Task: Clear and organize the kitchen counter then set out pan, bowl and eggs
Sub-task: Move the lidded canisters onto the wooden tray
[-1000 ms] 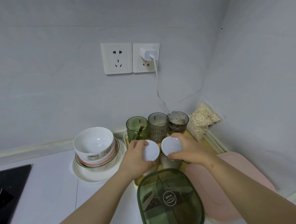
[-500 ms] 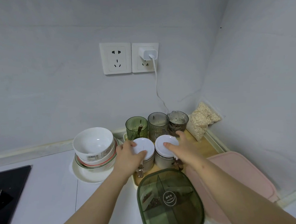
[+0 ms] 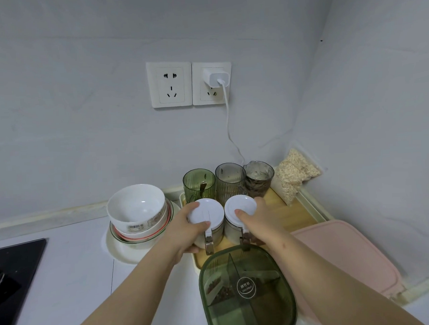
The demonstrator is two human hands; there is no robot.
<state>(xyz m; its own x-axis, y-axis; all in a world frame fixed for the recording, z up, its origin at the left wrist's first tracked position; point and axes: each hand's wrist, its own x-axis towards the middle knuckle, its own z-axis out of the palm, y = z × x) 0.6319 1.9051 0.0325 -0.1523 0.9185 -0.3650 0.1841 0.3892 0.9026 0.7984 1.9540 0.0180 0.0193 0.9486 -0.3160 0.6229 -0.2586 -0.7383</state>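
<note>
- At the lower left of the frame, a black cooktop lay on the white bench.
- Left of centre, a white bowl sat topmost in a stack of dishes on a plate.
- At centre, the left hand had its grip curled round the left jar, thumb on its white lid.
- Just beside it, the right hand closed its grip on the right jar; both jars stood on a wooden tray.
- Lower centre lay a green lidded box, and at the right a pink board.
</note>
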